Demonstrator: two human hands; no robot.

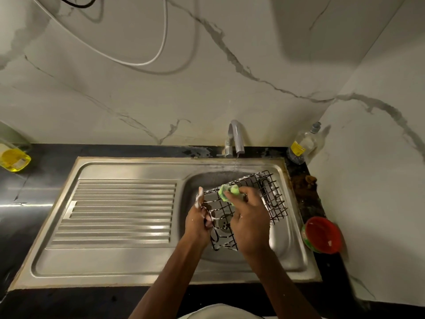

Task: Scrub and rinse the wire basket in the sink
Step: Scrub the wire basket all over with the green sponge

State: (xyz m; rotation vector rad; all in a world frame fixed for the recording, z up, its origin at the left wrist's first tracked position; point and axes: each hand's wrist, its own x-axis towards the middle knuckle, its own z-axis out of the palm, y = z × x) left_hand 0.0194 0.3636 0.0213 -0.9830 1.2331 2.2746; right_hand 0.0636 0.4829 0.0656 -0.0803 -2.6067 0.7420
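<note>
One wire basket, black, soap-flecked, held tilted over the sink bowl above the drain, thin stream from the tap falling at its far edge. Left hand grips the basket's near-left rim, fingers curled through the wires, thumb up w/ suds; right hand is arched over the top, fingertips pinching one green sponge against the mesh (both forearms reach in from bottom of frame). Surrounds: 2 bottles, a yellow-liquid bottle at left and a clear bottle w/ yellow label at back right, text not legible; 1 red tub on the counter just right of the sink.
</note>
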